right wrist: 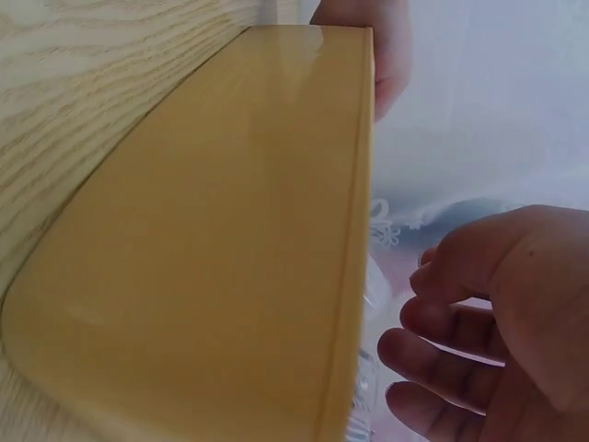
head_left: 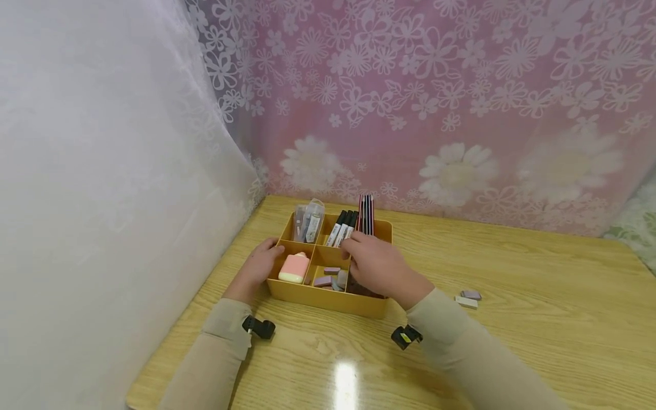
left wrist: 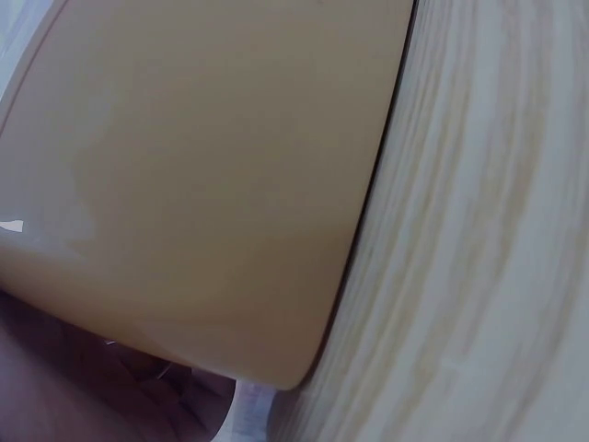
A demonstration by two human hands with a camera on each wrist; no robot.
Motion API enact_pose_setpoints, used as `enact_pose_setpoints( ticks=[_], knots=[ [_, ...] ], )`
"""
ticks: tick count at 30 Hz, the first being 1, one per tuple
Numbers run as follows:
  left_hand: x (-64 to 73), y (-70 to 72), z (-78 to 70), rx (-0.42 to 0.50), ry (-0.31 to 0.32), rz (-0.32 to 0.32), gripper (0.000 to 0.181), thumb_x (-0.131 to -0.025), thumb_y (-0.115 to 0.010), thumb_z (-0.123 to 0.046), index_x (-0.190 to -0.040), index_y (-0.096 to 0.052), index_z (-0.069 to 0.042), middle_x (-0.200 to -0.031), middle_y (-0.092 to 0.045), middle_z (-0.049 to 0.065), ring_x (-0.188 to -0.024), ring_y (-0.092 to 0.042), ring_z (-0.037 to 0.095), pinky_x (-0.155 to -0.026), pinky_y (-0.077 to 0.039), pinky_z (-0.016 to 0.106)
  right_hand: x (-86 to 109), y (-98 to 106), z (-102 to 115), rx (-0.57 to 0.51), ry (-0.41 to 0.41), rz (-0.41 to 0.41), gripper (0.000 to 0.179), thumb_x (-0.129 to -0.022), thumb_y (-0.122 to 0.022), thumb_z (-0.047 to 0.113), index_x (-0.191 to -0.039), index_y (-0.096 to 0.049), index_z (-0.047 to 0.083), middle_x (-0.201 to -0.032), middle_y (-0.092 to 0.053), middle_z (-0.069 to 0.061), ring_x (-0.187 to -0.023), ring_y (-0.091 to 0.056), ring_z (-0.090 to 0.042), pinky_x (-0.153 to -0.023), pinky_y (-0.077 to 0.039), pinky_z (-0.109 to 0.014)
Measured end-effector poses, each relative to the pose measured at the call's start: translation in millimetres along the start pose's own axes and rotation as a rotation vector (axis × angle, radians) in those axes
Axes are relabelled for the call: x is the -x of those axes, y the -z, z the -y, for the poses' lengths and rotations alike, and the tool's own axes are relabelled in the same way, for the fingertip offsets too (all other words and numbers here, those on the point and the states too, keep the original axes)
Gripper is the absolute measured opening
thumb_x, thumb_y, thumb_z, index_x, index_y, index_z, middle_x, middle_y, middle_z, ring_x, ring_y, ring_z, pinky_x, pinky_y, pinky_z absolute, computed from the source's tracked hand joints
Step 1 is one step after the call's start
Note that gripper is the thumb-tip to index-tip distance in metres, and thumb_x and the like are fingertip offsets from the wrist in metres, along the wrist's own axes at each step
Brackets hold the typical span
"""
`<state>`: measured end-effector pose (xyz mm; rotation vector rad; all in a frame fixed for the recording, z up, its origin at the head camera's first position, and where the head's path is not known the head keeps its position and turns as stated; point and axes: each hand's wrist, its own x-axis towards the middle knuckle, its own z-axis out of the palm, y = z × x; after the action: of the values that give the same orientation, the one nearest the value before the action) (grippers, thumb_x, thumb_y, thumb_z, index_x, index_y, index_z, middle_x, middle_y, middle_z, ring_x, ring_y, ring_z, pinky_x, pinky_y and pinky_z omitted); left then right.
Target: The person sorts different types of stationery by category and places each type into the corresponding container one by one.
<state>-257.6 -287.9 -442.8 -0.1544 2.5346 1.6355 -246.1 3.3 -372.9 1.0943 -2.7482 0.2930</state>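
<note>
A yellow divided organizer box (head_left: 328, 300) stands on the table, its front wall filling much of both wrist views. My left hand (head_left: 258, 263) grips the box's left side, thumb over the rim. Above the front right compartment is my right hand (head_left: 379, 265), fingers loosely bent; the right wrist view shows nothing between them. In the front left compartment lies a pink and cream rounded container (head_left: 294, 267). Several small erasers (head_left: 324, 281) are in the front middle one. Behind them stand black-capped markers (head_left: 340, 228), striped pencils (head_left: 366, 213) and clear plastic cases (head_left: 309, 221).
To the right of the box, a purplish eraser (head_left: 471, 295) and a white eraser (head_left: 466, 302) lie on the wooden table (head_left: 538, 319). A white sheet (head_left: 128, 171) hangs along the left side and a pink floral curtain (head_left: 389, 114) behind the table.
</note>
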Motion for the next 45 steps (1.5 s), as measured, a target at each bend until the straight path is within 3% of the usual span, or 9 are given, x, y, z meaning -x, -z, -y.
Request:
enact_pose_setpoints(
  ticks=[9,19,29,36,45],
  knots=[
    [-1.8,0.7,2.8,0.001,-0.007,0.000,0.052,-0.109,-0.039,-0.031,-0.156,-0.037,-0.008,-0.157,-0.038,0.017,-0.146,-0.029,0.038,-0.118,-0.023,0.057,24.8,18.9,-24.0,-0.015,-0.062,0.042,0.013,-0.091,-0.066,0.009,-0.103,-0.069,0.013,-0.096,-0.060,0.001,-0.072,-0.052,-0.013,-0.059,-0.048,-0.027],
    [-0.3,0.6,-0.3,0.010,-0.003,-0.003,0.051,-0.109,-0.039,-0.031,-0.155,-0.038,-0.008,-0.156,-0.038,0.016,-0.146,-0.029,0.037,-0.118,-0.022,0.056,69.1,34.6,-77.6,-0.013,-0.123,0.059,0.017,-0.091,-0.063,0.007,-0.105,-0.066,0.015,-0.102,-0.062,0.000,-0.087,-0.065,-0.020,-0.065,-0.053,-0.038],
    [-2.6,0.7,3.5,0.012,-0.009,0.006,0.052,-0.109,-0.039,-0.031,-0.156,-0.036,-0.008,-0.158,-0.035,0.016,-0.148,-0.026,0.037,-0.119,-0.021,0.056,109.7,28.4,-121.2,-0.021,-0.194,0.133,0.016,-0.091,-0.063,0.005,-0.105,-0.066,0.012,-0.103,-0.063,-0.003,-0.089,-0.065,-0.024,-0.069,-0.054,-0.042],
    [-3.6,0.7,2.9,0.020,-0.026,0.006,0.051,-0.110,-0.039,-0.030,-0.155,-0.038,-0.007,-0.157,-0.037,0.017,-0.147,-0.027,0.037,-0.119,-0.021,0.056,135.1,22.2,-145.6,-0.035,-0.251,0.249,0.018,-0.086,-0.070,0.003,-0.103,-0.066,0.009,-0.100,-0.062,-0.004,-0.080,-0.060,-0.018,-0.065,-0.052,-0.041],
    [-3.6,0.4,4.4,0.016,-0.006,0.003,0.051,-0.109,-0.040,-0.031,-0.155,-0.038,-0.008,-0.157,-0.038,0.016,-0.146,-0.031,0.037,-0.118,-0.023,0.057,150.0,9.6,-164.0,-0.042,-0.293,0.330,0.012,-0.091,-0.070,0.004,-0.097,-0.068,0.013,-0.093,-0.060,0.001,-0.080,-0.060,-0.017,-0.070,-0.054,-0.043]
  ],
)
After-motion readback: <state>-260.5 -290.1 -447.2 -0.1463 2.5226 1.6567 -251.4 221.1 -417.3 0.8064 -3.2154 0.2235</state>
